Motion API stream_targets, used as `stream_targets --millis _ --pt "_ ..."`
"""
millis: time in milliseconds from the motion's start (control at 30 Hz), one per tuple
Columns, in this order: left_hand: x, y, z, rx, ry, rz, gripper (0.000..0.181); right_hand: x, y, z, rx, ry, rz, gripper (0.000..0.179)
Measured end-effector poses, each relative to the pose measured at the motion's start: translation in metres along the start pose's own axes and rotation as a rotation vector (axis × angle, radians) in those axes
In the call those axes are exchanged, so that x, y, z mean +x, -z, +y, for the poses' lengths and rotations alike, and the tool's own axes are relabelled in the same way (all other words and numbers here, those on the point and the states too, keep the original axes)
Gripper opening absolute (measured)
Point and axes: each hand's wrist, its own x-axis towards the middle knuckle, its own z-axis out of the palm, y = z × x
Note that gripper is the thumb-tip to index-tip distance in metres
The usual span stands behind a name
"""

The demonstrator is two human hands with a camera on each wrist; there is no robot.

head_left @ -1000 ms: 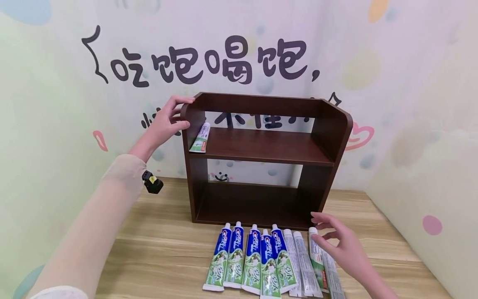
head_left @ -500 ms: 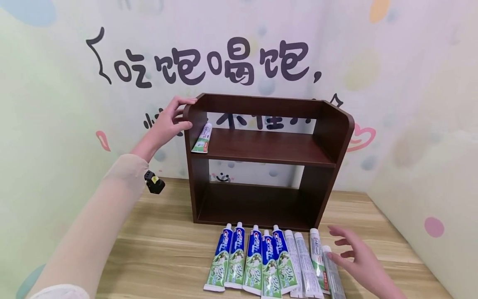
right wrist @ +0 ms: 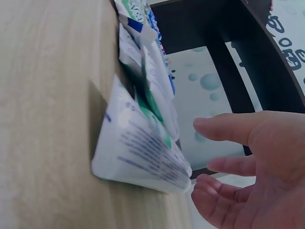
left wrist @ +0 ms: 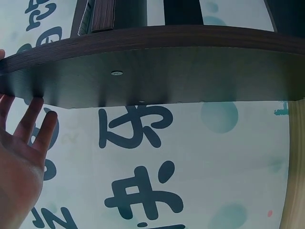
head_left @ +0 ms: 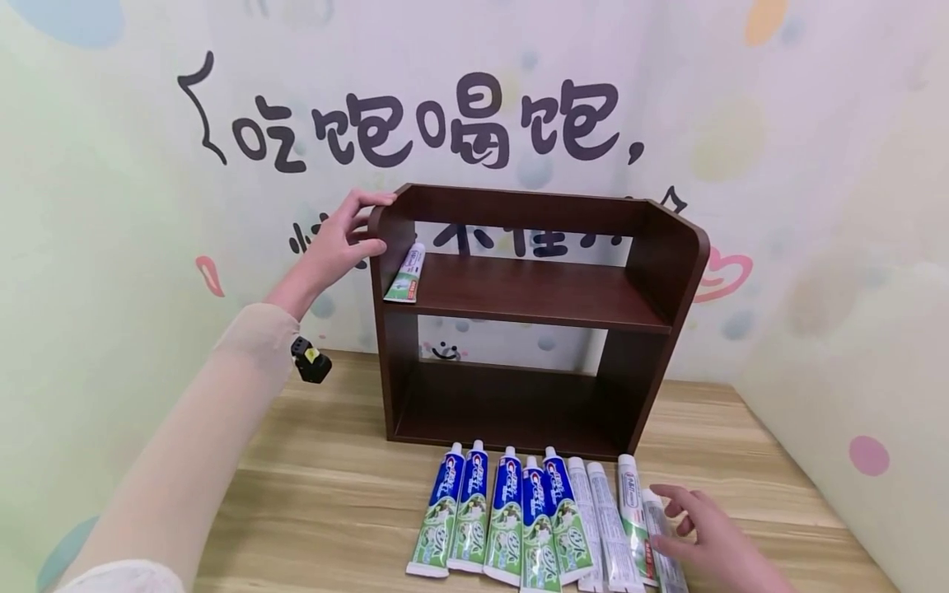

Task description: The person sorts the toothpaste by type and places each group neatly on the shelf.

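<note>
My left hand (head_left: 334,247) rests, fingers spread, on the shelf's (head_left: 534,292) upper left side. Right hand (head_left: 704,535) loose, grasping nothing, just beside the tube (right wrist: 133,148) ending the row, right.

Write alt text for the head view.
Right hand, holding nothing, is at the right end of a row of toothpaste tubes on a table; left hand touches the upper left of a brown shelf. Another tube sits on its upper tier.
</note>
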Motion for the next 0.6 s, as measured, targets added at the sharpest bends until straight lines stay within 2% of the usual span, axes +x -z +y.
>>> stream_targets --millis 67,200,400,600 --pt "0.0 -0.001 0.0 -0.003 -0.002 0.001 0.05 0.002 -0.002 -0.001 0.002 -0.081 -0.046 0.077" --pt "-0.001 -0.001 0.002 -0.006 -0.002 0.001 0.05 0.004 -0.007 -0.003 0.013 -0.147 -0.064 0.083" --pt "-0.001 -0.001 0.002 -0.001 0.001 0.005 0.05 0.005 -0.011 -0.006 -0.028 -0.171 -0.05 0.091" --pt "0.0 -0.001 0.0 0.006 0.003 0.006 0.051 0.004 -0.017 -0.013 -0.165 -0.129 -0.028 0.098"
